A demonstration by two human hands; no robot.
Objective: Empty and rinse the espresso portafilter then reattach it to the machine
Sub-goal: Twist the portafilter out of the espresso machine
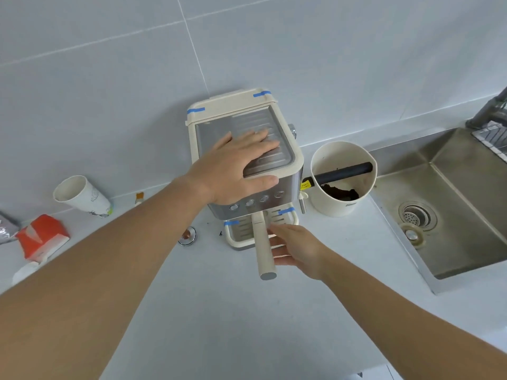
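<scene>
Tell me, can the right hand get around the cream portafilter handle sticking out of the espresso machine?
Probably yes. The right hand is open beside the cream portafilter handle, fingers just behind it, nothing between. The left hand lies flat on the machine's top, clear of it.

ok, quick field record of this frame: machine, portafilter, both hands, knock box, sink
machine: espresso machine on white counter, against the tiled wall
portafilter: portafilter handle sticks out from under the machine toward the camera; basket hidden
left hand: left hand flat on the machine's top
right hand: right hand open, beside the handle, not closed on it
knock box: knock box right of the machine, dark grounds inside
sink: steel sink at far right
</scene>
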